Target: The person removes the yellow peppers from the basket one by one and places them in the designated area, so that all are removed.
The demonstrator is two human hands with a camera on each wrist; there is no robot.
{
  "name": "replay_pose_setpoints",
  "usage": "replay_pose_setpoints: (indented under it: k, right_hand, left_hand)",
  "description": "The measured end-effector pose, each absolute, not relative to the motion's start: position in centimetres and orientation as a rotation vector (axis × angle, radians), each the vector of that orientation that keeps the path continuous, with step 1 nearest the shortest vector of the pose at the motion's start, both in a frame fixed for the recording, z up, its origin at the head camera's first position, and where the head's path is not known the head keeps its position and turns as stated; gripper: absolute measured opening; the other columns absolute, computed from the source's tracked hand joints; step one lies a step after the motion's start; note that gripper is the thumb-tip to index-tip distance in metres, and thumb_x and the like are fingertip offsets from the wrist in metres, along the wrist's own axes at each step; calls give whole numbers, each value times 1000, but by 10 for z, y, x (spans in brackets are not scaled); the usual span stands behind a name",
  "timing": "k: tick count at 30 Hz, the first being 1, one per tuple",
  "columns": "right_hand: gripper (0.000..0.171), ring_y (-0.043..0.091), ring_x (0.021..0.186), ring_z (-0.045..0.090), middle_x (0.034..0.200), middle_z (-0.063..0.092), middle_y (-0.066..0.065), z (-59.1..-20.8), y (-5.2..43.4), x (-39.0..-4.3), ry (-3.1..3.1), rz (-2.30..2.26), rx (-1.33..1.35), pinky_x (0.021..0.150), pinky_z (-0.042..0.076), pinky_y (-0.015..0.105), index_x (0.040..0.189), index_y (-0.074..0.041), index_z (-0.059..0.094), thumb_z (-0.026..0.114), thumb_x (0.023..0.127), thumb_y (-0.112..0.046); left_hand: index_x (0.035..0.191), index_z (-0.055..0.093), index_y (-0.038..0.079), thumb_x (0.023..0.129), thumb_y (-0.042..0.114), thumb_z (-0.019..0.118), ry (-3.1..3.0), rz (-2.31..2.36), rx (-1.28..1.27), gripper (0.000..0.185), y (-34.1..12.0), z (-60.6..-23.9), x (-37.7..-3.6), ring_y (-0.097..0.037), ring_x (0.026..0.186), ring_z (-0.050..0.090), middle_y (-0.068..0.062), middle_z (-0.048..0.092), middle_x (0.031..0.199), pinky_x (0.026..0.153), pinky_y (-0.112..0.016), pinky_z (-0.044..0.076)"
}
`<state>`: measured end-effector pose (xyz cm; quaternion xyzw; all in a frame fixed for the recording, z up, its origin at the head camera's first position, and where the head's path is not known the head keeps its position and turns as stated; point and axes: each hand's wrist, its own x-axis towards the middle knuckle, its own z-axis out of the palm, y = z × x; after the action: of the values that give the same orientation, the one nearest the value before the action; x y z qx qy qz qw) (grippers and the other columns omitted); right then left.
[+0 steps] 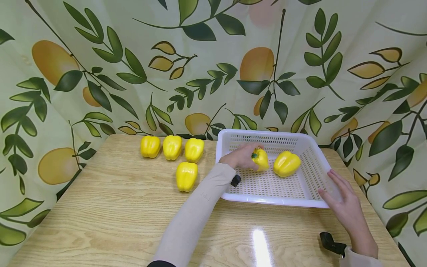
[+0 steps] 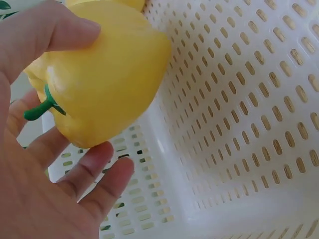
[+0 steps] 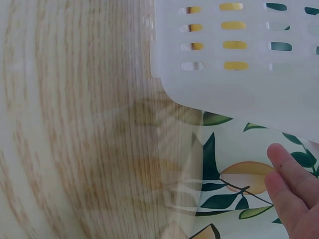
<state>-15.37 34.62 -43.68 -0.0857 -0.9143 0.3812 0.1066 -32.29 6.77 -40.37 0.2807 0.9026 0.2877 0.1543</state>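
A white perforated plastic basket [image 1: 271, 200] stands on the right part of the table. My left hand [image 1: 242, 156] reaches over its left side and grips a yellow bell pepper [image 1: 262, 161] with a green stem. In the left wrist view, the thumb lies on top of that pepper [image 2: 107, 74] and the fingers are beneath and beside it. A second yellow bell pepper [image 1: 287, 164] lies in the basket to its right. My right hand [image 1: 345, 202] is at the basket's right rim with fingers extended; the right wrist view shows two fingertips [image 3: 275, 152] beside the basket wall.
Left of the basket, three yellow bell peppers stand in a row [image 1: 172, 147] near the table's back edge. Another yellow bell pepper [image 1: 186, 176] sits in front of them. A leaf-and-fruit patterned curtain [image 1: 213, 66] hangs behind and beside the wooden table [image 1: 110, 207].
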Motion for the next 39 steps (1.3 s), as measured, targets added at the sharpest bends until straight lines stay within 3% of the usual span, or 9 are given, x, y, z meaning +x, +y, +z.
replay_pose_setpoints:
  k: [5,9,13,21,29,39]
  right_hand:
    - [71,55,147,11,167,9,13,-436,346,-154,-2695,1122,-262,101,20,81,158,-10,23,57,98,-31]
    - [71,55,147,11,167,10,13,-436,346,-154,-2696,1121,-260,101,21,81,158,-10,23,57,98,-30]
    - [71,55,147,12,167,10,13,-436,345,-154,-2694,1122,-254,100,21,81,157,-9,23,57,98,-30]
    - [71,56,146,13,167,10,14,-437,346,-154,-2700,1112,-262,100,22,81,157,-9,23,57,98,-30]
    - [72,57,145,15,167,10,15,-436,346,-154,-2708,1107,-272,98,24,81,158,-10,23,57,98,-30]
    - [71,57,145,13,167,10,16,-436,346,-154,-2705,1093,-256,99,23,81,157,-9,23,57,98,-30]
  left_hand:
    - [146,45,23,80,18,81,2603,824,814,76,68,-404,-323,-22,129,44,0,51,144,103,-40,45]
    - [148,43,24,81,25,79,2623,726,840,76,67,-404,-323,-23,138,37,0,43,153,110,-44,40]
    - [149,43,28,82,30,77,2598,660,844,75,66,-404,-323,-23,140,34,0,37,156,110,-45,40]
    - [152,38,22,80,11,81,2477,759,834,85,67,-405,-323,-19,141,40,2,34,160,114,-38,37]
    - [146,34,16,80,15,82,2496,780,749,82,67,-404,-322,-16,111,55,-5,55,134,101,-31,46]
    - [140,42,13,80,17,79,2495,853,805,71,68,-402,-321,-14,105,52,-3,53,133,92,-26,46]
